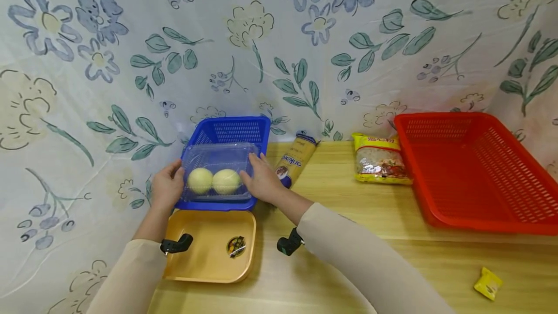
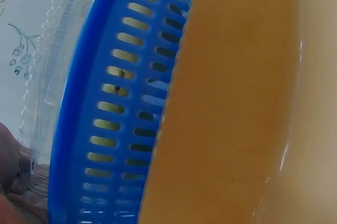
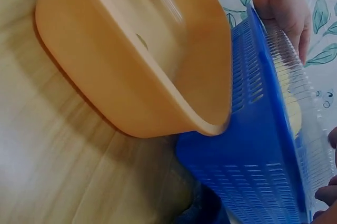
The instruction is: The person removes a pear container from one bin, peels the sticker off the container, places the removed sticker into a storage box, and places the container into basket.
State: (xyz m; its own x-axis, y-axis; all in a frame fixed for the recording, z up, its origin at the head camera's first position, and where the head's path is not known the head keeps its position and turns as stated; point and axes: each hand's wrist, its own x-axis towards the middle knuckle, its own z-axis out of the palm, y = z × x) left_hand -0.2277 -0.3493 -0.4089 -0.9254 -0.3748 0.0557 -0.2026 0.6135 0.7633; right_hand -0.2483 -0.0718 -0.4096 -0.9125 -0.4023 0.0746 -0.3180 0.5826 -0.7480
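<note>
A clear plastic box [image 1: 218,155] holds two round, pale yellow things that look like fruit [image 1: 200,180]. It lies in the mouth of the blue basket [image 1: 237,121], with its top above the rim. My left hand [image 1: 167,185] grips the box's left edge, thumb toward the lid. At the opposite edge, my right hand [image 1: 263,178] holds the box with its fingers over the side. Through the basket's slots in the left wrist view, pale yellow shows. The right wrist view has the clear box [image 3: 310,124] along the blue rim; some fingertips are hidden.
An orange tub [image 1: 192,251] with a round sticker stands right in front of the basket. A pasta pack [image 1: 298,156] leans at the basket's right. Farther right are a yellow-edged food bag [image 1: 380,159], a large red basket [image 1: 436,219] and a small yellow packet [image 1: 488,283].
</note>
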